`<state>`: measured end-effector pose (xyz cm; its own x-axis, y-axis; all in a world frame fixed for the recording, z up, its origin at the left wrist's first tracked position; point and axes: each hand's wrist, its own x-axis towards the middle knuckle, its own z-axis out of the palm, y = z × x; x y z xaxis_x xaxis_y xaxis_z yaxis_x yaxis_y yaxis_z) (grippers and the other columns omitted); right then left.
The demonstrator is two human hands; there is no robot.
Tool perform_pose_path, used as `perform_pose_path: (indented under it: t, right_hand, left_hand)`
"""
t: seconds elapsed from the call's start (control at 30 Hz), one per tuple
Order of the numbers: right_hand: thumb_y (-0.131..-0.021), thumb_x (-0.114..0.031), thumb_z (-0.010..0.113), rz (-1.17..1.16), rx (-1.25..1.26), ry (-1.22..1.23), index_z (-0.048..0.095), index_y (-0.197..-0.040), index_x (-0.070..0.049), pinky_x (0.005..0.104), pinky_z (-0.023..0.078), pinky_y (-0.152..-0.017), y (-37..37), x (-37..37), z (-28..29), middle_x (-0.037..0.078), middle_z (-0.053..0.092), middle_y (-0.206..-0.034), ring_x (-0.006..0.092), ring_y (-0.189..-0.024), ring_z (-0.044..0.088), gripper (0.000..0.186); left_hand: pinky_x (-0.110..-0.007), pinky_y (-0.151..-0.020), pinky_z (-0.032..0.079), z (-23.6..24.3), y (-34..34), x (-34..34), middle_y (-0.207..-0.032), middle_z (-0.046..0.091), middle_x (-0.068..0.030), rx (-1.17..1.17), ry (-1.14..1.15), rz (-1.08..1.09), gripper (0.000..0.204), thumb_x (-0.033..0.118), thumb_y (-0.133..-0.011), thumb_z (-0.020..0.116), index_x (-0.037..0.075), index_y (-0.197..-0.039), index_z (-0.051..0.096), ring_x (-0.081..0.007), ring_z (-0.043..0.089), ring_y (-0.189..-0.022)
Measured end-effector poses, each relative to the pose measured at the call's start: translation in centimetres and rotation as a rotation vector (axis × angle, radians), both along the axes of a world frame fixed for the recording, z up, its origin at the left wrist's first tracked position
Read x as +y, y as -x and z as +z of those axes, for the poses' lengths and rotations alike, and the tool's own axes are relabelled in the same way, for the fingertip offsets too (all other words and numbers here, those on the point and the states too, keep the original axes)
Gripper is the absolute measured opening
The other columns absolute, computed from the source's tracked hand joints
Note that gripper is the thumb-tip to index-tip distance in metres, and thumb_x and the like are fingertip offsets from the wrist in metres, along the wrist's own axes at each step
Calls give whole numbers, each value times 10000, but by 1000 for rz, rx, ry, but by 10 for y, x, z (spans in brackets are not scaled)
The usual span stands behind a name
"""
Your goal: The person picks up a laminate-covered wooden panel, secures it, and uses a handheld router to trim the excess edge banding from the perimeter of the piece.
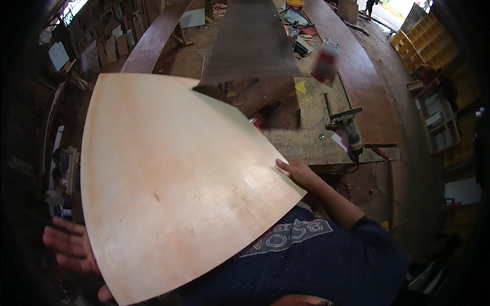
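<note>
At a pale panel (189,178), right hand (299,173) clamping its edge, left hand (74,247) splayed, seemingly palm-up

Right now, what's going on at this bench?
A person is holding up a large pale wooden panel with both hands at its edges. The right hand grips the right edge, thumb on top; its fingers underneath are hidden. The left hand is open, fingers spread, at the lower left edge. Beyond the panel, a dark brown board stretches away, and what looks like a power tool sits on the worn bench.
</note>
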<state>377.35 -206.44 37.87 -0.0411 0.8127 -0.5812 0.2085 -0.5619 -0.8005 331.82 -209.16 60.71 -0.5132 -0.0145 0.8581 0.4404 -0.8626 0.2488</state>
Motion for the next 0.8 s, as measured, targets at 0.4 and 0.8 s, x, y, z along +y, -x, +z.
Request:
perform_pose_path:
  t: [0.4,0.8]
  right_hand:
    - [-942,-836,527,658,-183,43,790,-1061,76,405,534,-939,41,12,-17,220,779,-1076,260,-1026,712,956]
    - [-854,-965,464,859,-4,221,703,-1336,64,466,480,-1092,41,27,-41,265,658,-1376,334,-1286,635,1161]
  left_hand:
    - [-413,-968,535,167,91,-37,-1093,734,-125,1772,452,-436,386,420,-1102,488,103,-1290,600,-214,718,-892]
    - [-417,-903,547,27,42,20,-1086,737,-171,221,367,688,569,542,-1083,480,18,-1224,652,-253,712,-919]
